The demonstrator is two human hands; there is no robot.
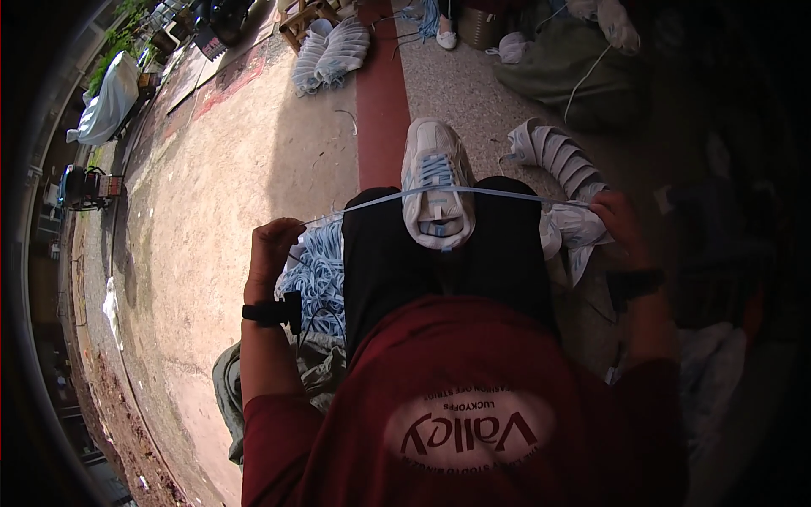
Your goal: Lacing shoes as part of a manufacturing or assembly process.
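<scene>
A white sneaker (pixel 436 139) rests between my knees, its toe pointing away from me. Light blue lacing crosses its tongue in several rows. One light blue shoelace (pixel 515 195) is stretched nearly straight across the shoe's upper part, from side to side. At its left end my left hand (pixel 276 243) is closed, pinching the lace beside my left thigh. My right hand (pixel 619 221) grips the other end with closed fingers, out past my right knee. A tangled heap of light blue shoelaces (pixel 317 275) lies beside my left leg, just below the left hand.
Nested white shoe parts (pixel 557 156) curve in a row beyond my right knee, with white pieces (pixel 574 232) beside them. Another stack of shoe parts (pixel 331 55) lies far ahead. A dark green sack (pixel 574 72) sits ahead right; green cloth (pixel 232 380) is at my left.
</scene>
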